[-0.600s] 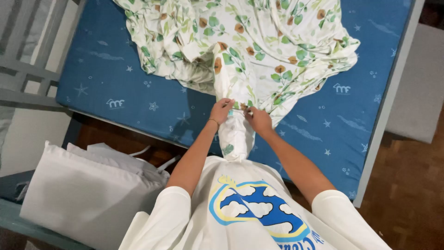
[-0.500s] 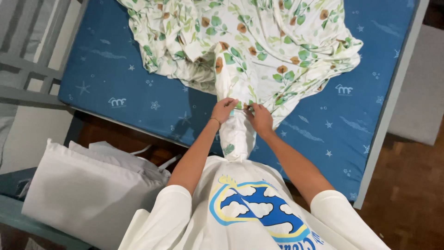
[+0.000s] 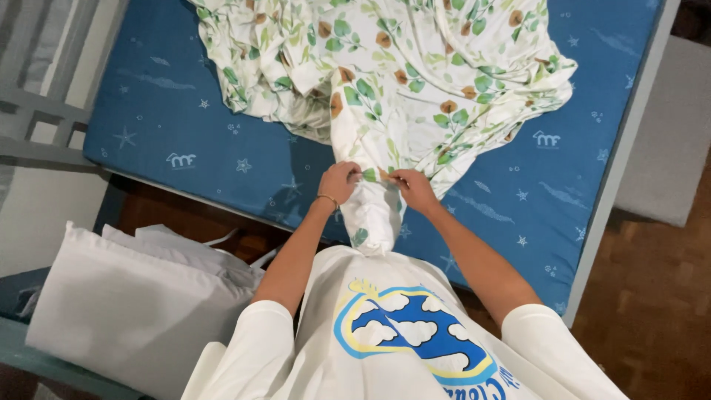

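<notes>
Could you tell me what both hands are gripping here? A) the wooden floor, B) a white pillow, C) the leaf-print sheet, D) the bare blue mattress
C: the left hand and the right hand both pinch the sheet, which lies bunched on the mattress.

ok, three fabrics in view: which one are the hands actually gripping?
The leaf-print sheet: left hand and right hand pinch its bunched end. The blue starred mattress cover lies beneath, and the plain white bedding sits untouched.
</notes>
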